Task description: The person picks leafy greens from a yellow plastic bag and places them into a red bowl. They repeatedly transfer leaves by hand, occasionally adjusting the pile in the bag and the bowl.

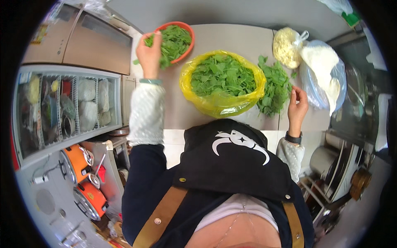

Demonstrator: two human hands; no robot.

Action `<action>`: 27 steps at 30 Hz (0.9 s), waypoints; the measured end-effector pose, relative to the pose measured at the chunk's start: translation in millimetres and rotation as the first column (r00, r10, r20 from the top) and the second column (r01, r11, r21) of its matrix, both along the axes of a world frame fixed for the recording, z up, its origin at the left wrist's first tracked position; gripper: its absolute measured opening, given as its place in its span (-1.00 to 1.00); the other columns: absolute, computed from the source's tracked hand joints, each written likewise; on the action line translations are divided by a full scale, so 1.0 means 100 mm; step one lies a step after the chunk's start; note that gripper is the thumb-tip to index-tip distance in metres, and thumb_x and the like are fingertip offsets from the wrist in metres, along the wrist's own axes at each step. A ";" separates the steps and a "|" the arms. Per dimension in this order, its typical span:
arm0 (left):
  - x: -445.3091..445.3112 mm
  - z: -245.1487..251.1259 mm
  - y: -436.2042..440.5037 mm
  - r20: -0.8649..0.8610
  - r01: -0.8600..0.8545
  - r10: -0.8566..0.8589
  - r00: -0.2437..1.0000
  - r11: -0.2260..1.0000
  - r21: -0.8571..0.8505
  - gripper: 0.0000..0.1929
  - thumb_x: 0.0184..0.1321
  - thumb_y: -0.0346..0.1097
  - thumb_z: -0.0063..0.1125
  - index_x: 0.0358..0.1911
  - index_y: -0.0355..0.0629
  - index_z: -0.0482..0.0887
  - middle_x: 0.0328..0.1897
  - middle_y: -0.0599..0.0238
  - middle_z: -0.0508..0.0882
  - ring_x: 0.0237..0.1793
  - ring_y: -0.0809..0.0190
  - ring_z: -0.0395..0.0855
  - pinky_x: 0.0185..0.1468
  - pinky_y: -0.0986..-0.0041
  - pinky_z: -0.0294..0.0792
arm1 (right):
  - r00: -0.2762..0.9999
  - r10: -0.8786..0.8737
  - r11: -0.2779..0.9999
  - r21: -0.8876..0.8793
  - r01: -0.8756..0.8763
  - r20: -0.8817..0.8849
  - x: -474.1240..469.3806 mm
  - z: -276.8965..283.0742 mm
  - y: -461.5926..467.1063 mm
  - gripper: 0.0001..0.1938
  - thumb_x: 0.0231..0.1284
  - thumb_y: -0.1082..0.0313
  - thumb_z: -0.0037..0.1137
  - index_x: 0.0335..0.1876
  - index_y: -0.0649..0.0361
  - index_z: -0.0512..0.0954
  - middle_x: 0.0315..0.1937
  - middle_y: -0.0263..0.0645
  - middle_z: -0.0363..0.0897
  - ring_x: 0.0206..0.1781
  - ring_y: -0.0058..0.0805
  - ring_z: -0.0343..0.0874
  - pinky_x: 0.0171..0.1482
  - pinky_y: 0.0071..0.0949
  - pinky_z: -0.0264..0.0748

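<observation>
My left hand (pixel 149 55) is over the left rim of a red plastic bowl (pixel 193 37) that holds green leafy vegetables (pixel 175 42); some leaves show at its fingers, but whether it grips them cannot be told. In front of me stands a yellow plastic bag (pixel 221 107), its mouth spread around a heap of picked leaves (pixel 225 76). Right of the bag, a loose bunch of leafy greens (pixel 273 88) lies on the table. My right hand (pixel 297 102) is at the right edge of that bunch, thumb and forefinger close together; a held stem cannot be made out.
On the right of the table (pixel 214 37) are a tied clear bag of pale yellow pieces (pixel 287 46) and a blue basin (pixel 341 90) with a white cloth or bag (pixel 322 62). A glass-door fridge (pixel 69 108) stands at left, near orange cookers (pixel 76 164).
</observation>
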State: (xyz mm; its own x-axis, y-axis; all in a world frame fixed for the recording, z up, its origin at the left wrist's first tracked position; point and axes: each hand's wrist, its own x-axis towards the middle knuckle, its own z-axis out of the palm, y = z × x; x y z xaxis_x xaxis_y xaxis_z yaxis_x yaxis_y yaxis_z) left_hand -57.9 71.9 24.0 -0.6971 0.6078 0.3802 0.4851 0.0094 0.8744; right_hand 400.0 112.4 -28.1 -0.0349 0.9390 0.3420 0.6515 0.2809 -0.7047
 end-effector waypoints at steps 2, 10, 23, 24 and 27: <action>-0.38 -0.21 0.24 -0.249 -0.065 0.026 0.968 0.987 -0.150 -0.70 0.16 -0.05 0.27 -0.29 -0.17 0.72 -0.43 0.08 0.73 -0.37 0.07 0.68 -0.21 0.32 0.47 | 0.997 -0.083 0.994 -0.066 0.083 -0.001 0.05 -0.09 -0.08 -0.87 0.30 0.44 0.09 -0.11 0.23 0.61 -0.30 -0.21 0.58 -0.29 -0.43 0.55 -0.22 -0.48 0.48; -1.25 -1.53 0.98 -0.274 0.176 -0.394 0.877 0.795 -0.580 -0.55 0.08 0.13 0.26 -0.10 -0.04 0.71 -0.04 -0.09 0.64 0.10 -0.14 0.50 0.20 0.10 0.28 | 0.901 -0.237 0.909 -0.244 0.338 0.364 -0.01 -0.30 -0.34 -0.79 0.26 0.23 0.18 -0.32 0.23 0.65 -0.36 -0.13 0.60 -0.35 -0.15 0.58 -0.27 -0.34 0.48; -1.29 -1.41 0.81 0.418 0.569 -0.425 0.803 0.755 -0.325 -0.33 0.22 0.12 0.17 0.27 -0.18 0.40 0.26 -0.01 0.45 0.29 0.10 0.35 0.32 0.23 0.18 | 0.849 0.317 0.946 -0.201 -0.253 0.423 -1.40 -0.29 -0.28 -0.92 -0.02 0.39 0.28 -0.39 0.14 0.63 -0.37 -0.19 0.55 -0.18 -0.14 0.52 -0.12 -0.20 0.41; -1.33 -1.30 0.76 0.422 0.592 -0.454 0.784 0.751 -0.291 -0.34 0.25 0.09 0.15 0.30 -0.17 0.37 0.27 0.05 0.45 0.27 0.15 0.36 0.29 0.25 0.20 | 0.833 0.338 0.940 -0.198 -0.277 0.438 -1.42 -0.29 -0.28 -0.93 -0.01 0.40 0.26 -0.40 0.15 0.61 -0.38 -0.18 0.55 -0.19 -0.12 0.52 -0.14 -0.19 0.41; -1.46 -1.01 0.64 0.653 0.661 -0.392 0.648 0.715 -0.226 -0.38 0.29 0.01 0.12 0.34 -0.14 0.34 0.28 0.13 0.47 0.23 0.18 0.41 0.22 0.26 0.28 | 0.891 0.336 0.937 -0.204 -0.283 0.306 -1.45 -0.24 -0.28 -0.94 0.05 0.42 0.20 -0.38 0.18 0.57 -0.39 -0.15 0.53 -0.25 -0.10 0.53 -0.20 -0.18 0.42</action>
